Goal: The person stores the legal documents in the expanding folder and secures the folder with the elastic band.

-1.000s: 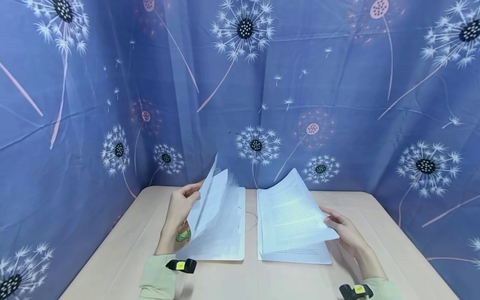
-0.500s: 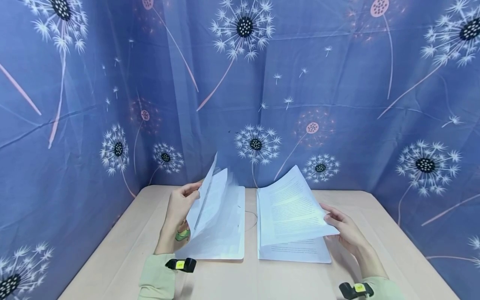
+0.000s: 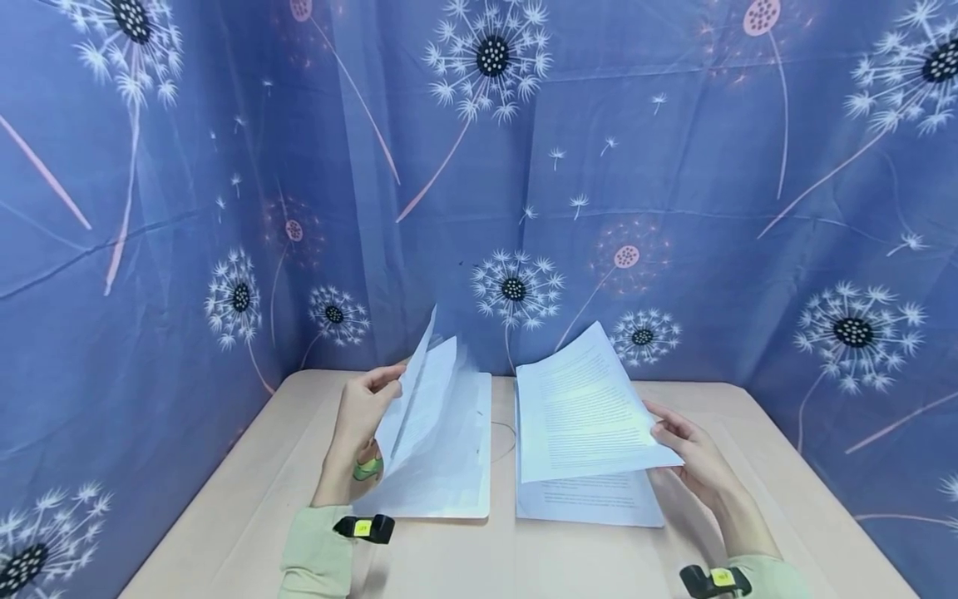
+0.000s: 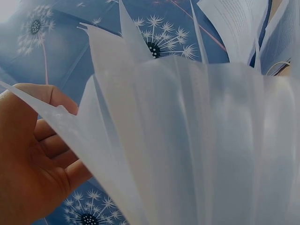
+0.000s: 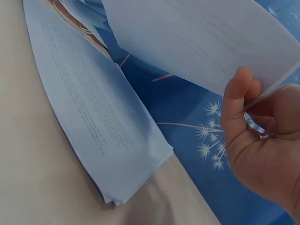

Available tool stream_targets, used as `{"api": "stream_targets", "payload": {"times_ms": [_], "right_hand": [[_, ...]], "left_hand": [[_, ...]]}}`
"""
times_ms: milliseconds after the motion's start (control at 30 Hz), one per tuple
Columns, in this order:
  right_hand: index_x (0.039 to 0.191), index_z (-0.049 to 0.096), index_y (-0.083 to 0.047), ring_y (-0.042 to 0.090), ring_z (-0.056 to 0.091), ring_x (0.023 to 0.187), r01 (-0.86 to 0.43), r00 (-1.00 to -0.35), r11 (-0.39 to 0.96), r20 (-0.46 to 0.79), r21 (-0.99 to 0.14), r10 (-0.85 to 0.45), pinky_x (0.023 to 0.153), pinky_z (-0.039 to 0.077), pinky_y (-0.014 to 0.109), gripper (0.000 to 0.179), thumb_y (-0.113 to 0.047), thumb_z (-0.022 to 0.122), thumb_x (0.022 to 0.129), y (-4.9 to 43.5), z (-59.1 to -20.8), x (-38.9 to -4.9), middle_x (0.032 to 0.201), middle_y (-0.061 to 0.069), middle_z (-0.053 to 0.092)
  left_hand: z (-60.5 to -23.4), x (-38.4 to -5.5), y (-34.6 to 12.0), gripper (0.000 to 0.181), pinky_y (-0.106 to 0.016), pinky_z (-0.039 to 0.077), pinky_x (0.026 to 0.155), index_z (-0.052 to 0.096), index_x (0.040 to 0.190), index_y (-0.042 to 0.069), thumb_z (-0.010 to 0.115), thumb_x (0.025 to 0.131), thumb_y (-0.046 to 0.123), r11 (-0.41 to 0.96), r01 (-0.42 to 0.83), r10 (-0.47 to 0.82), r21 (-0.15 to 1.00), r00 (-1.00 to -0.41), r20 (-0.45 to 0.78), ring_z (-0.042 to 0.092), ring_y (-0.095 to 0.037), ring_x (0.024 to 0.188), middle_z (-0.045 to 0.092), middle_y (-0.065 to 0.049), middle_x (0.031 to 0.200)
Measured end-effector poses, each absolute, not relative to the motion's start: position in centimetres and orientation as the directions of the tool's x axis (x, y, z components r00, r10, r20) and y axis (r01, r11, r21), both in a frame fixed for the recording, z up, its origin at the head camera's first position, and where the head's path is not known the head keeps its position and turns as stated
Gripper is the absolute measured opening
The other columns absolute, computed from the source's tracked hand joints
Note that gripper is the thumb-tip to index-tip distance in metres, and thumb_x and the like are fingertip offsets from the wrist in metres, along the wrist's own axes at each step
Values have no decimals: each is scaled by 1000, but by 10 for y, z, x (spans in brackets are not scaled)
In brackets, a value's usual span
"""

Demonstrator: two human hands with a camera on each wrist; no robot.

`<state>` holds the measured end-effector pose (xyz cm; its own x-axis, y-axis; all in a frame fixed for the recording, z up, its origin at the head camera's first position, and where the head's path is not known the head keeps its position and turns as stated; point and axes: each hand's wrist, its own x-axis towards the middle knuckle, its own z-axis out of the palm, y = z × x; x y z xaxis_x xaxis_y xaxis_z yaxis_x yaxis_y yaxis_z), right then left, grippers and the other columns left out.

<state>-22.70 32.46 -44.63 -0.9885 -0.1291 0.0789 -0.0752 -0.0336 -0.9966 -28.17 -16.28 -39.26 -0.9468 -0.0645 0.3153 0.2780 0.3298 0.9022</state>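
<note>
ok so from the head view, use the gap between the two paper piles as the middle of the dial. At 9 o'clock there's a bundle of clear sleeves [image 3: 452, 478] on the table [image 3: 479, 566], and the left hand [image 3: 362, 412] has its upper pages pinched, gripping from about the bundle's 10 o'clock so they stand up and fan out. In the left wrist view they're see-through and a bit wavy along the edge.

Over at 3 o'clock is a stack of printed sheets [image 3: 599, 499] lying flat. The right hand [image 3: 696, 453] is at the stack's 3 o'clock, thumb and fingers clamped on a lifted page [image 3: 580, 416] that's tilted up, its far corner pointing to about 1 o'clock. Hands are well apart btw, one each side.

There's a thin loop [image 3: 515, 433] right in the gap. Pale green sleeves [image 3: 318, 549] on both arms, plus black wrist straps [image 3: 363, 528], and a blue dandelion curtain [image 3: 479, 200] at 12 o'clock past the far edge
</note>
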Motion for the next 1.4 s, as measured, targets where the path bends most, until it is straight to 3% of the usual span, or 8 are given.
{"api": "stream_targets", "payload": {"times_ms": [233, 433, 800, 1033, 1400], "right_hand": [[155, 23, 3, 6, 65, 75, -121, -977, -56, 129, -991, -171, 60, 53, 20, 59, -15, 48, 105, 319, -439, -223, 99, 0, 56], [154, 32, -4, 4, 60, 68, -154, -975, -16, 155, -988, -158, 56, 50, 20, 54, -15, 49, 104, 318, -430, -223, 97, -2, 55], [156, 25, -2, 3, 58, 78, -142, -982, 94, 128, -985, -140, 58, 53, 23, 62, -26, 49, 104, 301, -411, -227, 101, -4, 51], [157, 21, 0, 2, 56, 73, -161, -976, 66, 149, -985, -159, 59, 52, 21, 63, -22, 48, 105, 288, -402, -232, 99, -3, 52], [155, 28, -2, 4, 55, 76, -163, -978, 62, 153, -985, -141, 59, 50, 22, 57, -20, 48, 105, 265, -392, -241, 100, -3, 52]], "left_hand": [[-396, -280, -163, 32, -22, 47, 70, 72, 122, 14, 58, 93, 14, 336, 243, -74, 910, -956, 282, 69, -16, 92, 73, -11, 115], [-395, -282, -161, 32, -23, 49, 72, 72, 122, 15, 58, 93, 15, 333, 256, -63, 907, -954, 293, 69, -17, 94, 73, -10, 116], [-394, -281, -159, 32, -23, 50, 72, 72, 121, 14, 59, 92, 14, 327, 267, -68, 907, -950, 305, 69, -17, 91, 73, -9, 116], [-394, -281, -159, 33, -24, 46, 65, 72, 122, 13, 59, 92, 14, 327, 266, -64, 907, -951, 302, 68, -16, 90, 74, -9, 114], [-395, -282, -158, 33, -25, 52, 78, 72, 121, 15, 59, 91, 13, 343, 251, -80, 905, -952, 294, 68, -16, 91, 74, -9, 113]]}}
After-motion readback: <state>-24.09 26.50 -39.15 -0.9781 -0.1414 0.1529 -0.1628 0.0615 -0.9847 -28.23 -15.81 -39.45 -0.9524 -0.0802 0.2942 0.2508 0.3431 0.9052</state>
